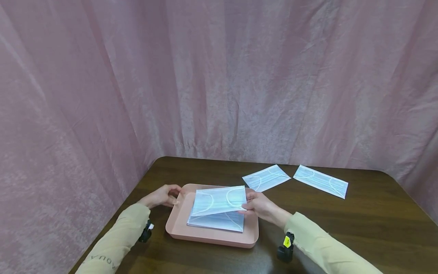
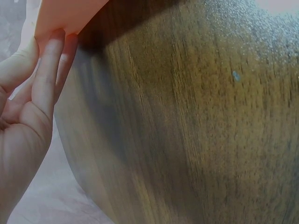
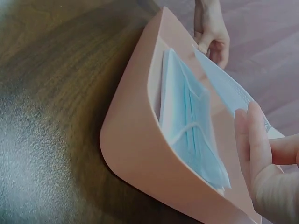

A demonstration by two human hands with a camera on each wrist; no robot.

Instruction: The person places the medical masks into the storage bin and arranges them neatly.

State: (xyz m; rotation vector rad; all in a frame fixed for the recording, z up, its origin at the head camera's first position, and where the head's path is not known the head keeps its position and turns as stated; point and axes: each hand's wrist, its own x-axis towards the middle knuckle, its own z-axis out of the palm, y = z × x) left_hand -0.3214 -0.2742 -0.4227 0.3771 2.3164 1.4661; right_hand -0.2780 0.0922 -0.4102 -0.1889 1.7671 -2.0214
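A pink tray [image 1: 178, 222] sits on the table with a stack of light-blue face masks [image 1: 215, 223] in it. At the tray's far left corner my left hand [image 1: 163, 196] pinches the rim, thumb on top and fingers [image 2: 46, 70] against the outer wall. My right hand [image 1: 262, 206] holds one face mask [image 1: 219, 201] by its right end, between thumb and fingers. This held mask is raised over the stack and hides its back part in the head view. From the right wrist, a gap shows between the held mask [image 3: 224, 86] and the stack [image 3: 189, 121].
Two more face masks lie flat on the dark wooden table [image 1: 369, 217] behind and right of the tray: one mask [image 1: 267, 178] near its far right corner, another mask [image 1: 321, 181] further right. A pink curtain [image 1: 239, 76] hangs behind the table and along its left side.
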